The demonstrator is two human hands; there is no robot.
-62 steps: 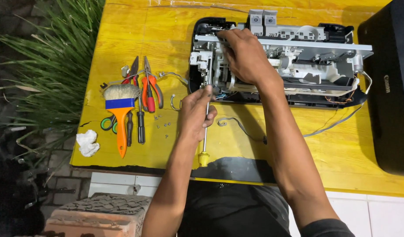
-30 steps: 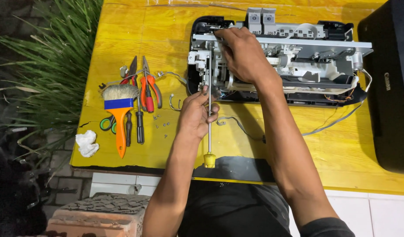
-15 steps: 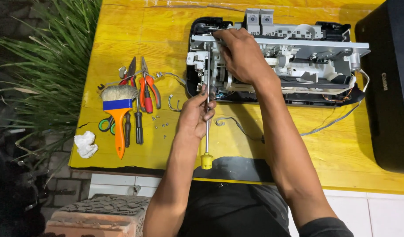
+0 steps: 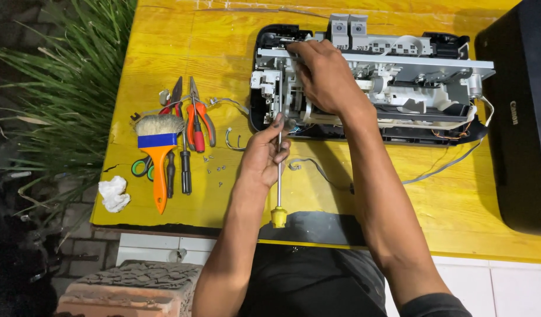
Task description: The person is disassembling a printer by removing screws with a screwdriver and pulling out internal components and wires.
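One brush [image 4: 158, 154], two pliers [image 4: 197, 114], one screwdriver [image 4: 279, 176], two hands [image 4: 264, 154].

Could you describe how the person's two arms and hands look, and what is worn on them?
Both hands, the left hand and the right hand, are bare, without gloves, rings or a watch. Both forearms are bare as well. A dark sleeve shows only on the right upper arm. The fingers look smudged with dark grime.

paintbrush [image 4: 158, 154] | pliers [image 4: 197, 120] | white rag [image 4: 114, 194] | loose screws [image 4: 214, 170] | black cover [image 4: 517, 117] | grass [image 4: 59, 88]
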